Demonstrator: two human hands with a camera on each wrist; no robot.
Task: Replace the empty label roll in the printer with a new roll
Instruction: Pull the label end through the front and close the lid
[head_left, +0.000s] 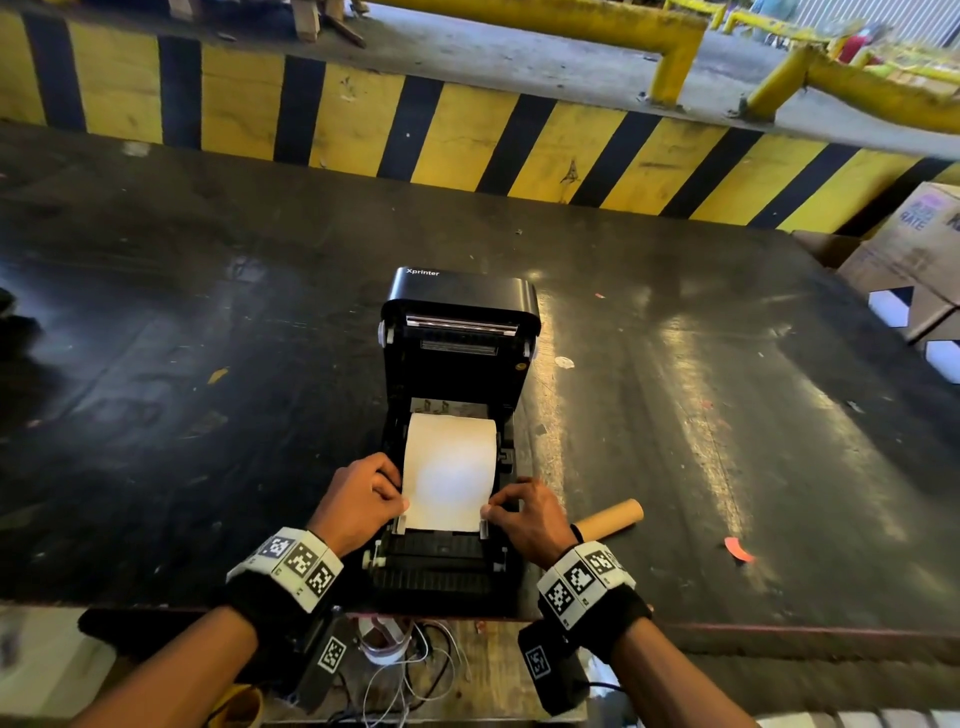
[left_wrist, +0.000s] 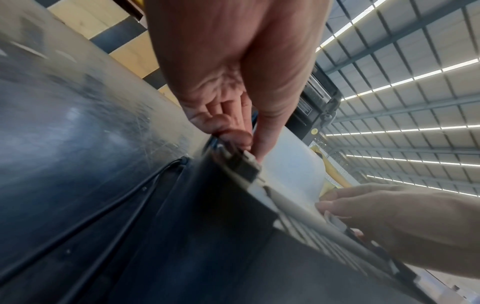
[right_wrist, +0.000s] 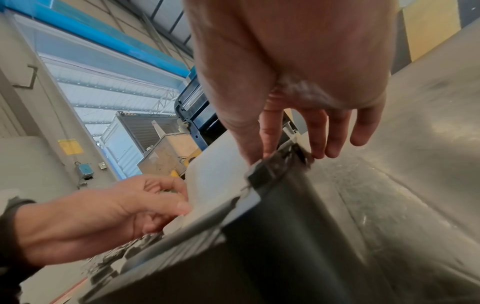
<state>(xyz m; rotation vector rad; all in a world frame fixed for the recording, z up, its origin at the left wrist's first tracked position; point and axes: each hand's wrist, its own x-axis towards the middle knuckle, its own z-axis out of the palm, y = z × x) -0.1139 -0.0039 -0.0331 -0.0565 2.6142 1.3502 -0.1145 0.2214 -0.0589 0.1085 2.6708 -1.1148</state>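
A black label printer (head_left: 462, 312) stands on the dark table with its lid tipped up and back. Inside sits a white label roll (head_left: 449, 457), its paper drawn forward over the front. My left hand (head_left: 400, 499) pinches the paper's left edge by the side guide, thumb on the sheet (left_wrist: 291, 168). My right hand (head_left: 488, 509) pinches the right edge; its other fingers (right_wrist: 335, 144) hang straight beside the printer's side. The empty brown cardboard core (head_left: 610, 517) lies on the table just right of the printer, behind my right wrist.
The dark, scuffed table (head_left: 208, 364) spreads wide on both sides. A yellow-and-black striped barrier (head_left: 467, 140) runs along its far edge. Cardboard boxes (head_left: 914, 260) sit at the far right. A red scrap (head_left: 737, 550) lies near the core. Loose wires (head_left: 410, 670) hang below the front edge.
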